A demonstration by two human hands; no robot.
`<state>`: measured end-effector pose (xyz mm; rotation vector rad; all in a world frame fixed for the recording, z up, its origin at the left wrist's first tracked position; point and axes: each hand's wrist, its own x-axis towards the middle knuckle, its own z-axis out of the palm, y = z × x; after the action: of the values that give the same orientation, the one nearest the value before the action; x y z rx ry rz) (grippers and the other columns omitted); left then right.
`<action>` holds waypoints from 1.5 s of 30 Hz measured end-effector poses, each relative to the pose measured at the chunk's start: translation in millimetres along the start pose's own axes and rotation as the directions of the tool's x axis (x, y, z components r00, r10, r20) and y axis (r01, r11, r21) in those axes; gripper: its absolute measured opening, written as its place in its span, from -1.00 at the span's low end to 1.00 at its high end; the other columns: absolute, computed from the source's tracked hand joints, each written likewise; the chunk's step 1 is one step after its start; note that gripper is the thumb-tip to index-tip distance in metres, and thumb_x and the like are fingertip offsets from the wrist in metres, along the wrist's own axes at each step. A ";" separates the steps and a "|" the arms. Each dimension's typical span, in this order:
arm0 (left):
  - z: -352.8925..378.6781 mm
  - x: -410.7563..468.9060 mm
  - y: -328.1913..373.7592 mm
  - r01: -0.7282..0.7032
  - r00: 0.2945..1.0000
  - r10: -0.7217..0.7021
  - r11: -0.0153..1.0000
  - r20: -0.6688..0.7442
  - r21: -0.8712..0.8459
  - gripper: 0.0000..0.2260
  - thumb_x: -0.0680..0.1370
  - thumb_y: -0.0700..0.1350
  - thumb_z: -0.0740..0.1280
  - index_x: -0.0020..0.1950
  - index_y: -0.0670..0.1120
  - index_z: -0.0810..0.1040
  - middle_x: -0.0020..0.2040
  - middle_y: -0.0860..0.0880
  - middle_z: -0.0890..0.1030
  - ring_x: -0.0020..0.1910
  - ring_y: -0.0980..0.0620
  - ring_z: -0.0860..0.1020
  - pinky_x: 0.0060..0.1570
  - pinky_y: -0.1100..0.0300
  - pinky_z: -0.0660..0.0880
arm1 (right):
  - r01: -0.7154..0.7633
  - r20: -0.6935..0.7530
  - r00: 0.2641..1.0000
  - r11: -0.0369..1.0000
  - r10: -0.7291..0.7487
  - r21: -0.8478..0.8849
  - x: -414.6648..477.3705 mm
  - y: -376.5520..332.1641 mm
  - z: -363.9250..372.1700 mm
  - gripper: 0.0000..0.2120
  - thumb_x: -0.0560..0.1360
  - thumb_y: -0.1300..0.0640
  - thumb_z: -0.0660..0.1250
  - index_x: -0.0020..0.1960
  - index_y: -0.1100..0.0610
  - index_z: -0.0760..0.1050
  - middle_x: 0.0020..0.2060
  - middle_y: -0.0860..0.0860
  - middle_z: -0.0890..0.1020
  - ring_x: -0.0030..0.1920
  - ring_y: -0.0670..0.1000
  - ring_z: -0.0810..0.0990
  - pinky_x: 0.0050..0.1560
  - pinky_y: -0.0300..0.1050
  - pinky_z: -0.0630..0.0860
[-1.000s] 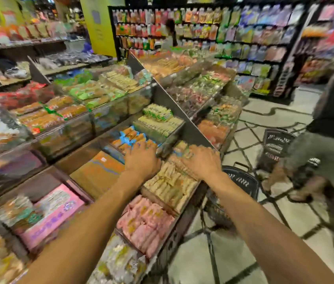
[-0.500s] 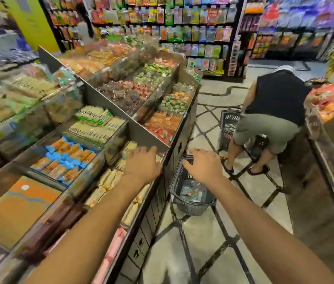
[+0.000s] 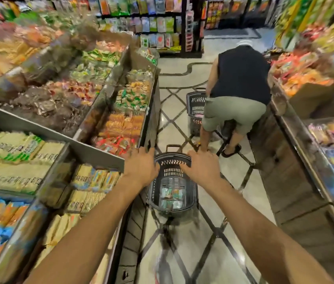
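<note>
Our fingers (image 3: 195, 157) were straight and spread, grasping nothing; the left hand (image 3: 141, 167) and right hand (image 3: 202, 168) hovered over the far rim of the basket (image 3: 171, 171), which stood on the aisle floor (image 3: 174, 119) just right of the snack counter (image 3: 151, 119), a few packets (image 3: 171, 198) inside. We judged it best to close both hands squarely round the handle (image 3: 173, 147) at its far end; the crouching person (image 3: 240, 83) beyond wanted room.

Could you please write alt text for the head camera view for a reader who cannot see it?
The left hand and right hand reach open over a dark shopping basket holding a few packets on the aisle floor. Snack bins line the left; another person bends over ahead.
</note>
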<state>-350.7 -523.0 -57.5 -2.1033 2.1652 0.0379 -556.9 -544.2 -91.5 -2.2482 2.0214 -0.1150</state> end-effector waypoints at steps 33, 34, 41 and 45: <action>339.3 296.2 36.2 -0.034 0.813 0.005 0.999 0.582 0.039 -0.54 0.63 0.07 0.24 0.49 -0.09 0.37 0.37 -0.19 0.51 0.39 -0.25 0.44 0.44 -0.20 0.32 | -0.024 0.483 0.873 0.995 0.066 -0.093 240.6 80.8 357.3 -0.62 0.56 -0.18 0.27 0.06 0.10 0.65 -0.05 0.15 0.69 0.03 0.23 0.63 0.23 0.14 0.47; 359.2 301.0 37.8 -0.033 0.803 0.004 0.999 0.596 0.038 -0.53 0.63 0.06 0.24 0.50 -0.09 0.37 0.37 -0.19 0.51 0.39 -0.25 0.44 0.43 -0.19 0.33 | -0.035 0.493 0.867 0.996 0.070 -0.082 240.5 79.7 377.3 -0.66 0.53 -0.14 0.30 0.00 0.11 0.66 -0.11 0.16 0.68 -0.03 0.22 0.63 0.16 0.11 0.49; 506.6 315.8 57.3 0.007 0.699 -0.031 0.999 0.714 0.037 -0.52 0.65 -0.01 0.22 0.55 -0.12 0.33 0.44 -0.19 0.46 0.45 -0.24 0.37 0.45 -0.16 0.27 | -0.088 0.552 0.821 0.987 0.148 -0.134 229.7 73.1 511.1 -0.79 0.48 -0.05 0.40 -0.01 0.06 0.68 -0.20 0.05 0.66 -0.15 0.12 0.63 -0.17 -0.09 0.41; 581.3 319.3 64.0 0.078 0.681 -0.041 0.997 0.731 -0.016 -0.54 0.63 0.01 0.30 0.50 -0.11 0.37 0.34 -0.19 0.53 0.37 -0.23 0.45 0.41 -0.21 0.35 | -0.226 0.607 0.775 0.974 0.178 0.003 228.9 83.2 582.6 -0.61 0.61 -0.07 0.31 0.35 0.11 0.55 0.08 0.13 0.65 0.10 0.19 0.62 0.07 0.06 0.56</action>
<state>-381.7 -778.3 -672.2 -1.7215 1.5953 0.7933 -536.4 -759.7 -684.7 -1.6903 1.8258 0.4811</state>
